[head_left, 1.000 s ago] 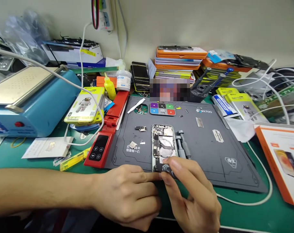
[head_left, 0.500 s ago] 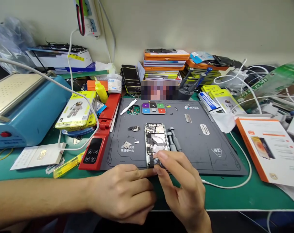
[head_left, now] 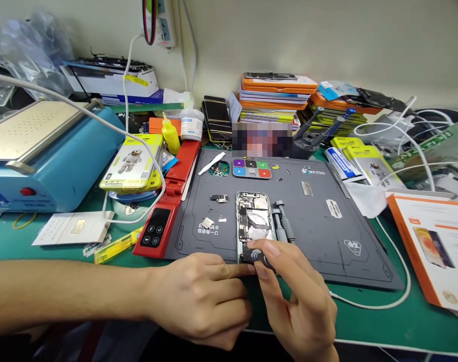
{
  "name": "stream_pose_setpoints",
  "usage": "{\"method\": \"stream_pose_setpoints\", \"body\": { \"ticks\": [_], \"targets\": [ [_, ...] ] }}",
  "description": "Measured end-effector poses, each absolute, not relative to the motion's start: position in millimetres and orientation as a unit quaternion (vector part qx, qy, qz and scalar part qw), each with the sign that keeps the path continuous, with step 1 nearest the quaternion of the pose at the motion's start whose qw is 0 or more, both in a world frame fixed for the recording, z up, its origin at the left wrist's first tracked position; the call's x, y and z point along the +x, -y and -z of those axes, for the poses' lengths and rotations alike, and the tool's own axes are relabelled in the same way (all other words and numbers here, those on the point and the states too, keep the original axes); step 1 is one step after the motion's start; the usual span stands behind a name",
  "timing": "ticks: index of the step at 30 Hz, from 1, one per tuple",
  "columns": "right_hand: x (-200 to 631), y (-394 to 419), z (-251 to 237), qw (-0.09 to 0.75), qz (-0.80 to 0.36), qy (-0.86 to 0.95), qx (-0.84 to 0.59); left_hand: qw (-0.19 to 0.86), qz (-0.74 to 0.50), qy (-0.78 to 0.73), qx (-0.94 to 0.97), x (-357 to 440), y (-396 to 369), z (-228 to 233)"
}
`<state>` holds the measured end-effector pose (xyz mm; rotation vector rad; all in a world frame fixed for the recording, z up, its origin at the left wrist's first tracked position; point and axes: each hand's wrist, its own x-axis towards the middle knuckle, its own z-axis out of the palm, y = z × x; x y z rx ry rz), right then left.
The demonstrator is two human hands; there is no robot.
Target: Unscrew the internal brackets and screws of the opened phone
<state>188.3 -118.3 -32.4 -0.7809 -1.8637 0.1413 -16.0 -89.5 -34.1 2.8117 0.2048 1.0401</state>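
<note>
Right hand (head_left: 297,296): pinches a screwdriver (head_left: 259,257) on the phone's (head_left: 253,221) near end, unchanged over the last second.
Left hand (head_left: 202,301): forefinger steadies it; grip holding.

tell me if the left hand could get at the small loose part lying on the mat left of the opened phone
Probably yes. The left hand rests at the mat's near edge, forefinger at the opened phone's lower end. The small loose part lies just beyond it on bare mat, nothing between. The right hand pinches a dark tool on the other side.
</note>
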Motion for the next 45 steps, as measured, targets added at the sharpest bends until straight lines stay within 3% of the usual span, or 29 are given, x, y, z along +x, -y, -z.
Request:
{"method": "stream_pose_setpoints", "body": {
  "ticks": [24, 32, 35, 40, 45],
  "targets": [
    [186.3, 125.8, 40.5, 0.521, -0.044, 0.767, -0.373, 0.06, -0.347, -0.068, 0.933, -17.2, 87.9, 34.7],
    [199.8, 124.8, 15.6, 0.676, -0.069, 0.463, -0.569, 0.077, -0.331, -0.078, 0.937, -20.5, 91.3, 32.3],
    [230.1, 117.3, 5.3, 0.597, -0.1, 0.456, -0.653, 0.084, -0.32, -0.079, 0.94, -21.3, 93.5, 33.2],
    [266.1, 103.1, 5.3, 0.314, -0.029, 0.571, -0.758, 0.092, -0.316, -0.078, 0.941, -21.8, 95.6, 32.8],
    [263.9, 95.6, 19.3, 0.242, -0.016, 0.612, -0.753, 0.096, -0.321, -0.078, 0.939, -21.2, 94.5, 32.7]
  ]
}}
